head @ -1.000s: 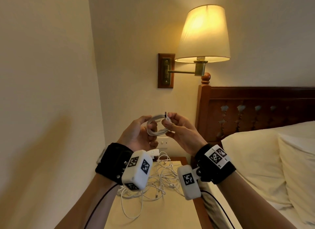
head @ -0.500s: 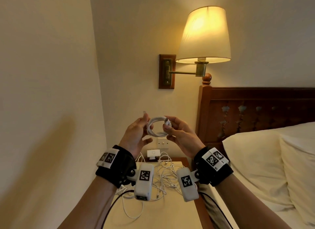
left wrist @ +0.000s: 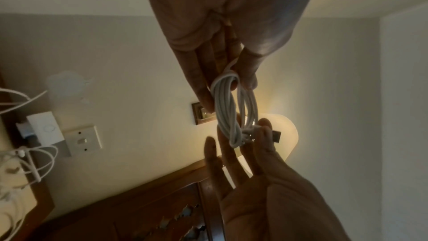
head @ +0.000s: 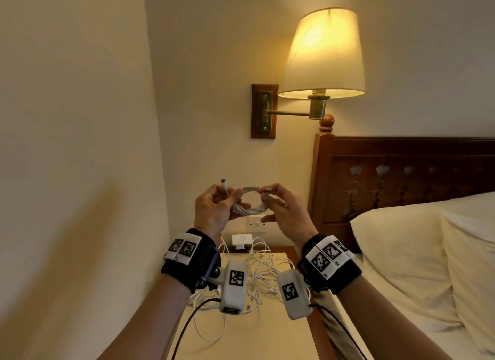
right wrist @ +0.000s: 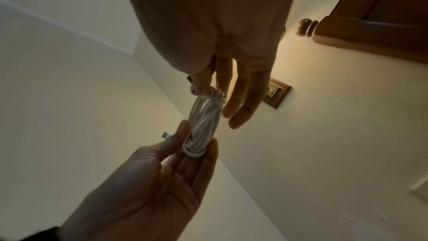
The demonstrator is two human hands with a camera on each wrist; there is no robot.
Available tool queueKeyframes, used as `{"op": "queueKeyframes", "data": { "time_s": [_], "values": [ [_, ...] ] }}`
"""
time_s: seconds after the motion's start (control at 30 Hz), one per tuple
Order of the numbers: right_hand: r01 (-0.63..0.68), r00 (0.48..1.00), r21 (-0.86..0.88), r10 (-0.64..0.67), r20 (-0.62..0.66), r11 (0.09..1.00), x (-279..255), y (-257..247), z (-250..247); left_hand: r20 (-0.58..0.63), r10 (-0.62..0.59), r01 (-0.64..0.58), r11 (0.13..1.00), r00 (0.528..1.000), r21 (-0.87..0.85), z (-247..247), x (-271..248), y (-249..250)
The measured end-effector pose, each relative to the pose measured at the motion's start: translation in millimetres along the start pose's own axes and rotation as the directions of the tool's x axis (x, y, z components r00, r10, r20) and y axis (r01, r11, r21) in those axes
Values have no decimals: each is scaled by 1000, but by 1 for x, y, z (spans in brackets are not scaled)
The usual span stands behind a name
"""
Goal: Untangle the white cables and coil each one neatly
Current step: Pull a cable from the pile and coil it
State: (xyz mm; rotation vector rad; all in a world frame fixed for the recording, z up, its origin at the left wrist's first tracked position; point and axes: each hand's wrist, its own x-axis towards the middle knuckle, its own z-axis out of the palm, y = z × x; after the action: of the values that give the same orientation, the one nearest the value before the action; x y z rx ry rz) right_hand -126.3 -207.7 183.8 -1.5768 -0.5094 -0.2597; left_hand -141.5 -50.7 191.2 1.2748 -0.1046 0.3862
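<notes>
A coiled white cable hangs in the air between both hands, above the bedside table. My left hand pinches the coil's left side, and a small plug end sticks up from its fingers. My right hand pinches the right side at the metal USB plug, its other fingers spread loosely. The left wrist view shows the coil as several loops, with the USB plug by the right thumb. In the right wrist view the coil spans both pinches. A tangled pile of white cables lies on the table below.
The narrow bedside table stands between the left wall and the bed. At its back are a white charger block and a wall socket. A lit wall lamp hangs above, and the wooden headboard is on the right.
The coil has tipped from facing me to lying flatter between the hands. My left hand turned, and a free plug end now sticks up from it.
</notes>
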Motion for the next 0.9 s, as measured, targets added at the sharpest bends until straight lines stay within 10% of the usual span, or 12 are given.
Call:
{"op": "queueKeyframes", "data": {
  "time_s": [0.3,0.63,0.9],
  "values": [
    [-80,990,294,110,-85,952,-3,-4,9,-7,-31,29,973,999,-227,-6,-7,-6],
    [-6,996,70,12,-91,998,-9,6,12,123,-199,209,975,972,-71,-13,-14,-18],
    [-45,993,57,51,-110,997,-13,7,16,-71,-103,107,993,992,46,-18,-19,-28]
  ]
}}
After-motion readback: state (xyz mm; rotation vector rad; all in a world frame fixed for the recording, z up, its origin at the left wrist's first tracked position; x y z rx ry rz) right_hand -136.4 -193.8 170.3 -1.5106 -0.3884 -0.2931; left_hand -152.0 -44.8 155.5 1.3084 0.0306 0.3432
